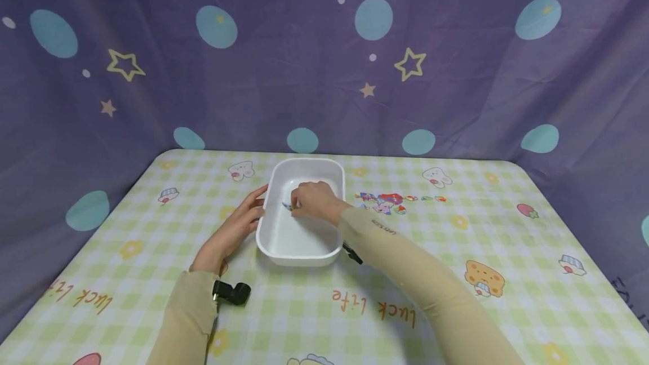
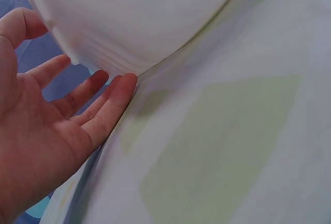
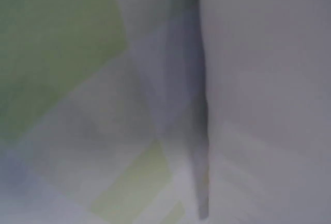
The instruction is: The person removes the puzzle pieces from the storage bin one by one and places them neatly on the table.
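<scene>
A white plastic tub stands on the checked tablecloth, and its outer wall fills the top of the left wrist view. Against its left side rests my left hand, the fingers lightly bent and spread along the wall. Inside the tub, my right hand pinches a small colourful flat piece with its fingertips, palm down. Most of that piece is hidden by the fingers, so its exact kind cannot be told. In the right wrist view only the tub's wall and the cloth show; the hand is out of sight.
Several small bright pieces, red, blue and multicoloured, lie in a cluster right of the tub, with a few strung out further right. A purple curtain hangs behind the table. Both wrists wear black camera mounts.
</scene>
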Demonstrator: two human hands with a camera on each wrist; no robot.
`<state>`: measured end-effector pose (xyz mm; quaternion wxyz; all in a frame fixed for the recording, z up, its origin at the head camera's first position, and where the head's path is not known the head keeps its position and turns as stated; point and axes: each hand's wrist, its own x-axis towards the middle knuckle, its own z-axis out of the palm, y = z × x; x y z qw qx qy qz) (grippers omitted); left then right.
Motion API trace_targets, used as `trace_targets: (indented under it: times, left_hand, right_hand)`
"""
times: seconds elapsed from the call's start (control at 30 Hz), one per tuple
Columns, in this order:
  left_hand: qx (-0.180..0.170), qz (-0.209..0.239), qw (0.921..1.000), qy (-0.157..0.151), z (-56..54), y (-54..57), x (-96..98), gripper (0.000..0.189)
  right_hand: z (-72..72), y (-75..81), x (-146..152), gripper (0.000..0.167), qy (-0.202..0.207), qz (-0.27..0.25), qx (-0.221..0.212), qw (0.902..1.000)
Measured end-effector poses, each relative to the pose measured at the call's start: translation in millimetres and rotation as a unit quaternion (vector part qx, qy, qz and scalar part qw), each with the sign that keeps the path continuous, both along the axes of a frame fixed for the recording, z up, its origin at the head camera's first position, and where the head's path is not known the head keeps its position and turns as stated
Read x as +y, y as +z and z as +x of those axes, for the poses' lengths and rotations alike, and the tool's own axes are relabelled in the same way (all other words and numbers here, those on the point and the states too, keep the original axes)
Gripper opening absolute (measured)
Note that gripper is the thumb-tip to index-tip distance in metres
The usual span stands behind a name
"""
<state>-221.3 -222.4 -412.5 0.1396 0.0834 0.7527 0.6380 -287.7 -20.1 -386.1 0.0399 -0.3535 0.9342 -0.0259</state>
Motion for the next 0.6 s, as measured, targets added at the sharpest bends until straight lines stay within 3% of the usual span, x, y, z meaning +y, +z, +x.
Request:
trace_targets:
  times: [0.33, 0.6]
  left_hand:
    - [-0.005, 0.001, 1.0, 0.0, -0.7, -0.2, 0.7, 0.061]
    - [-0.007, 0.002, 1.0, 0.001, -0.6, 1.4, 1.4, 0.062]
  right_hand:
    - [-0.3, -1.8, -0.4, 0.017, 0.006, -0.014, 0.001, 0.9999]
    - [-0.9, -2.9, -2.7, 0.023, -0.005, -0.019, -0.01, 0.9997]
